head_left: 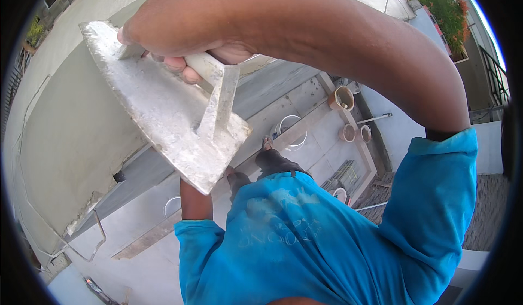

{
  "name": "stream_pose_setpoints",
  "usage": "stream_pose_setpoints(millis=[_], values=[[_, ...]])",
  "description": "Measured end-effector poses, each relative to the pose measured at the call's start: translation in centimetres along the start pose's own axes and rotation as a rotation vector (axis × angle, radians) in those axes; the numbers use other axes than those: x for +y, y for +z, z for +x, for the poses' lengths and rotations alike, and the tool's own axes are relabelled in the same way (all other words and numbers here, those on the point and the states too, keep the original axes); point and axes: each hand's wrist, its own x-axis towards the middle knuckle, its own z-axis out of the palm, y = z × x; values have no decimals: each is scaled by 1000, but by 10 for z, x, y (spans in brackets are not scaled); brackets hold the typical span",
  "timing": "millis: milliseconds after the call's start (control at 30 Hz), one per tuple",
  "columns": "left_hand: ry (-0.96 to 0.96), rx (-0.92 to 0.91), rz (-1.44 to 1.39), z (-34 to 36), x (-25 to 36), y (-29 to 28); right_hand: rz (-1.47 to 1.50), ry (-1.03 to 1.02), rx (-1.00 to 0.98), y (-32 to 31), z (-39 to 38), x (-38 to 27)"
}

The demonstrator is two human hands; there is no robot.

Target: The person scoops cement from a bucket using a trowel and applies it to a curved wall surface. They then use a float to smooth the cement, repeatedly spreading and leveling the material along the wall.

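My right hand [169,38] is closed round the handle of a plastering float [158,109], its fingers wrapped under the grip. The float is a long, flat, whitish board, smeared with pale plaster and held tilted. It is close to the grey rendered wall [76,125]; whether its far face touches the wall cannot be seen. My left forearm [196,201] reaches up behind the float's lower corner, which hides my left hand.
Below, a white bucket [291,133] stands near my foot. Farther right are a brown bucket [341,98] and smaller pots [347,133]. Long planks [305,126] run across underfoot. A bent metal rod [99,233] sticks out near the wall's broken lower edge.
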Motion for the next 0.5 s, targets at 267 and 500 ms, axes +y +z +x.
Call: stream_pose_setpoints(millis=[267, 500], values=[[6, 40, -36, -18, -8, 0, 744, -64, -156, -171, -16, 83], [-7, 9, 103, -27, -10, 4, 432, 183, 529, -337, -69, 258]])
